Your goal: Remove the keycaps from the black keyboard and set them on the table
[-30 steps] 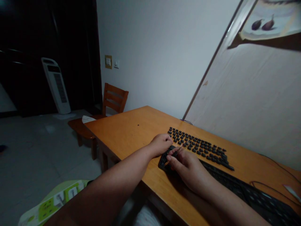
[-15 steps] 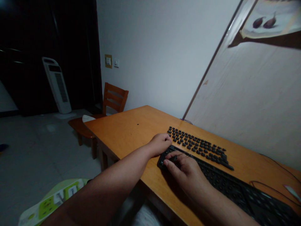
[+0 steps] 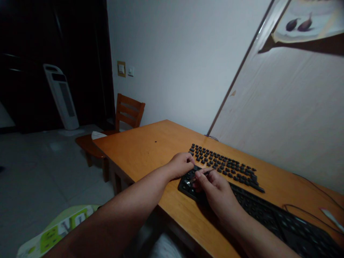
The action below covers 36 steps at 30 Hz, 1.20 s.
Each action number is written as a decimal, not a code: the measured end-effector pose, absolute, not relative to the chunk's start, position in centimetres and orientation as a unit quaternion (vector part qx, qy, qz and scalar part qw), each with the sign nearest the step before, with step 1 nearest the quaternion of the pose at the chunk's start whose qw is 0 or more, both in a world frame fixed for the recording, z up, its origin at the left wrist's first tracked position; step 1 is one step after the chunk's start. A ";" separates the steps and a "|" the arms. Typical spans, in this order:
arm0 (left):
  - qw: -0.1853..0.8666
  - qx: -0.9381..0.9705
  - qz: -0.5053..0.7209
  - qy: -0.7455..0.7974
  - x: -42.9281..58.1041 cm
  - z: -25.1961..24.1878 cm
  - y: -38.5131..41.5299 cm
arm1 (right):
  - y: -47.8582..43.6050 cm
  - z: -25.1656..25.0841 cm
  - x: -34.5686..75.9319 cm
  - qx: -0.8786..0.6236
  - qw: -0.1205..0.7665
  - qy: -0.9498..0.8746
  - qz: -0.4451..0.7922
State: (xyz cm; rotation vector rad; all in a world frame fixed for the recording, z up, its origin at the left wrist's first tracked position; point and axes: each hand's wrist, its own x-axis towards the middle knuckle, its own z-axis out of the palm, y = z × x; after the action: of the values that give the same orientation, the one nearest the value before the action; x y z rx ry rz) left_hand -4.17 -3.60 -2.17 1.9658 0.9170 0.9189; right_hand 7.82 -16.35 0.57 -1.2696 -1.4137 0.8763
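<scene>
A black keyboard (image 3: 268,218) with its keycaps off lies along the front of the wooden table. Behind it, loose black keycaps (image 3: 215,159) are laid out in rows. My left hand (image 3: 182,165) rests at the keyboard's far left corner, fingers curled; what they hold, if anything, is hidden. Over the keyboard's left end, my right hand (image 3: 212,184) pinches a thin tool (image 3: 192,180) whose shiny tip is at the key sockets.
The wooden table (image 3: 142,143) runs along the wall. Dark cables (image 3: 309,211) and a white object (image 3: 331,219) lie at the right. A wooden chair (image 3: 130,111) stands beyond, and a green-and-white power strip (image 3: 51,238) is at lower left.
My right hand has turned and its fingers have shifted, so the thin tool with the shiny tip now shows. My left hand has barely moved. The view has shifted slightly.
</scene>
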 end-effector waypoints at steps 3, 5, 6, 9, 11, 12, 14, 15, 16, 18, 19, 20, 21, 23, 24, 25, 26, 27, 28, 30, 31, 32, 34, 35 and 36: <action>0.383 0.771 0.357 0.362 -4.2 -2.1 -3.7 | -16.1 0.7 8.0 -0.527 0.520 -0.548 0.389; 0.386 0.764 0.367 0.365 -4.3 -1.8 -3.8 | -15.9 0.7 8.1 -0.522 0.531 -0.532 0.404; 0.388 0.756 0.377 0.368 -4.3 -1.7 -3.9 | -15.8 0.8 8.2 -0.518 0.537 -0.526 0.407; 0.412 0.720 0.422 0.366 -4.3 -1.0 -4.0 | -15.6 1.2 8.4 -0.516 0.562 -0.523 0.379; 0.467 0.684 0.440 0.347 -4.3 -0.6 -4.1 | -15.4 1.5 8.7 -0.528 0.575 -0.527 0.334; 0.501 0.667 0.438 0.336 -4.3 -0.4 -4.2 | -15.3 1.7 8.8 -0.536 0.580 -0.530 0.309; 0.561 0.643 0.415 0.316 -4.4 0.0 -4.5 | -15.1 1.8 9.2 -0.547 0.581 -0.544 0.259; 0.578 0.640 0.400 0.309 -4.4 0.2 -4.6 | -15.0 1.8 9.4 -0.551 0.579 -0.553 0.233; 0.587 0.643 0.387 0.303 -4.5 0.3 -4.7 | -14.8 1.7 9.6 -0.555 0.576 -0.564 0.205; 0.591 0.649 0.380 0.292 -4.5 0.5 -5.0 | -14.6 1.5 9.9 -0.560 0.564 -0.588 0.149; 0.591 0.650 0.383 0.286 -4.6 0.5 -5.0 | -14.5 1.4 9.9 -0.561 0.557 -0.600 0.123; 0.591 0.649 0.387 0.281 -4.6 0.5 -5.1 | -14.5 1.4 9.9 -0.561 0.549 -0.611 0.101; 0.592 0.648 0.391 0.276 -4.6 0.4 -5.1 | -14.4 1.3 9.9 -0.560 0.542 -0.621 0.085; 0.597 0.644 0.394 0.272 -4.6 0.3 -5.1 | -14.4 1.3 9.8 -0.556 0.531 -0.636 0.068; 0.598 0.643 0.394 0.273 -4.6 0.3 -5.1 | -14.4 1.3 9.7 -0.552 0.527 -0.643 0.065; 0.599 0.640 0.395 0.277 -4.6 0.3 -5.1 | -14.4 1.3 9.6 -0.546 0.524 -0.651 0.064; 0.600 0.636 0.395 0.283 -4.6 0.3 -5.1 | -14.4 1.3 9.6 -0.538 0.522 -0.659 0.062; 0.601 0.631 0.396 0.290 -4.6 0.3 -5.1 | -14.4 1.2 9.5 -0.531 0.520 -0.667 0.060; 0.601 0.627 0.397 0.296 -4.6 0.4 -5.1 | -14.4 1.2 9.5 -0.524 0.519 -0.673 0.056; 0.600 0.620 0.401 0.307 -4.6 0.5 -5.2 | -14.3 1.0 9.4 -0.515 0.523 -0.678 0.041; 0.598 0.618 0.404 0.311 -4.6 0.6 -5.2 | -14.3 1.0 9.4 -0.513 0.524 -0.679 0.030; 0.596 0.617 0.408 0.313 -4.6 0.7 -5.2 | -14.4 1.0 9.3 -0.512 0.524 -0.681 0.018; 0.592 0.616 0.415 0.314 -4.7 0.8 -5.2 | -14.4 1.0 9.3 -0.514 0.516 -0.685 -0.001; 0.590 0.612 0.420 0.316 -4.7 0.8 -5.2 | -14.4 1.0 9.4 -0.518 0.512 -0.686 -0.005; 0.589 0.608 0.427 0.318 -4.7 0.8 -5.1 | -14.4 1.1 9.5 -0.523 0.509 -0.684 -0.006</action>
State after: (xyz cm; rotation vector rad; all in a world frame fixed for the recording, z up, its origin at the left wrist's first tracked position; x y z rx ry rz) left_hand -4.70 -5.06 0.81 1.4159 0.7403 0.9951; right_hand 9.50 -14.36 1.08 -1.2599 -1.6466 -0.0133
